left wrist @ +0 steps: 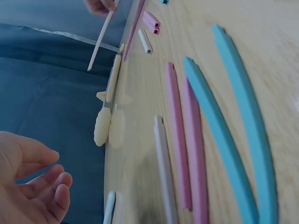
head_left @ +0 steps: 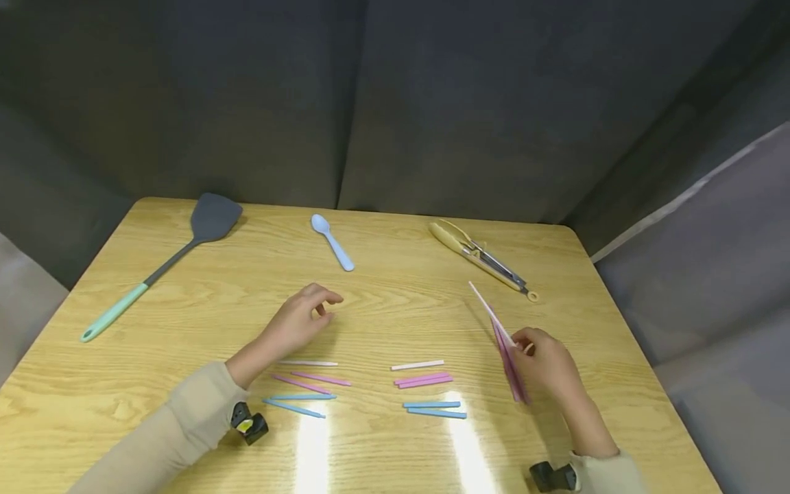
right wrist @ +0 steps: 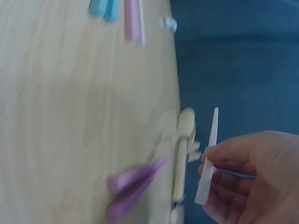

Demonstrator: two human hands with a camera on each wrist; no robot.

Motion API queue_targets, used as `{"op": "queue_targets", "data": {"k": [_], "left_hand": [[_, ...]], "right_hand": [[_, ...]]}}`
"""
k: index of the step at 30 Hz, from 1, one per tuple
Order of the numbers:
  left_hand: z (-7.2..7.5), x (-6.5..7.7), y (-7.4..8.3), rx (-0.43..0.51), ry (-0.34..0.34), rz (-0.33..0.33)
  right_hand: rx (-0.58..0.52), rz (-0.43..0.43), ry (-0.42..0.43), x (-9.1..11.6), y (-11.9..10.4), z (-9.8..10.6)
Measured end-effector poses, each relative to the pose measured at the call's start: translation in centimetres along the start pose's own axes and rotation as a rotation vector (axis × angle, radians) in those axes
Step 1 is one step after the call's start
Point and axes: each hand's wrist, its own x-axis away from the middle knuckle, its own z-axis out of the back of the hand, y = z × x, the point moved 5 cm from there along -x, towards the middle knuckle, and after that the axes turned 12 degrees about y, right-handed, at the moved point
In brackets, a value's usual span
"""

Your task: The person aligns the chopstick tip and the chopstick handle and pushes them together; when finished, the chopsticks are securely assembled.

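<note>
Wooden table (head_left: pixel 370 309) read as a dial from the head view, 12 at the far edge. Right hand (head_left: pixel 549 363) at 3 o'clock: thumb and fingers pinch one held white stick (right wrist: pixel 204 184), raised off the wood, its free end aimed at 11. Near it, also at 3 o'clock, a loose pink pair (head_left: pixel 505 360) lies on the table, the two close together at the far end and spread at the near end; blurred in the right wrist view. Left hand (head_left: pixel 297 319) at 10 o'clock, a little off centre: fingers loosely bent, narrow gap between thumb and fingers, grip empty, above the table. Table carries two further sets. At 8 o'clock, far to near: white stick (head_left: pixel 311 363), two pink sticks (head_left: pixel 324 378) roughly parallel, two blue sticks (head_left: pixel 296 408) in a narrow V opening toward 3. At 4 o'clock, same order: second white stick (head_left: pixel 417 365), second pink pair (head_left: pixel 424 379) side by side, second blue pair (head_left: pixel 432 405), a slight gap at their 3 o'clock ends. Far part of the table: spatula (head_left: pixel 169 263) at 10, dark blade, mint handle toward 7; pale blue spoon (head_left: pixel 333 245) just short of 12, bowl toward 11; yellow-and-metal tongs (head_left: pixel 476 259) near 1, ring end toward 4. Dark curtain (head_left: pixel 247 103) beyond 12.
</note>
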Motion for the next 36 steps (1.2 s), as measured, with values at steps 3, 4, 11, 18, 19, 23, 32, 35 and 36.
{"op": "queue_targets", "data": {"k": [3,4,11,18,19,23,32,35,36], "left_hand": [[-0.2,0.1,-0.5,-0.009,-0.013,0.015],[-0.2,0.1,-0.6,-0.012,-0.017,0.017],[-0.3,0.1,-1.5,-0.019,-0.019,0.018],[-0.3,0.4,-2.3,-0.025,-0.021,0.042],[-0.3,0.5,-2.4,-0.026,-0.023,0.045],[-0.2,0.6,-2.6,-0.037,-0.027,0.048],[-0.4,0.8,-2.9,-0.079,-0.107,0.032],[-1.0,1.4,-3.2,-0.09,-0.23,0.007],[-1.1,1.5,-3.2,-0.095,-0.265,-0.012]], "right_hand": [[0.011,-0.063,-0.024,0.4,1.8,0.1],[0.012,-0.075,-0.034,0.5,2.2,0.0],[0.045,-0.113,-0.055,1.1,3.9,-1.0],[0.013,-0.129,-0.084,1.2,3.9,-1.9],[0.004,-0.13,-0.088,1.2,3.9,-2.1],[-0.007,-0.129,-0.095,1.2,3.9,-2.2],[-0.042,-0.024,0.003,-0.1,1.5,-1.6],[-0.135,0.041,-0.02,-0.4,-0.5,-2.6],[-0.166,0.067,-0.034,-0.5,-1.2,-3.1]]}}
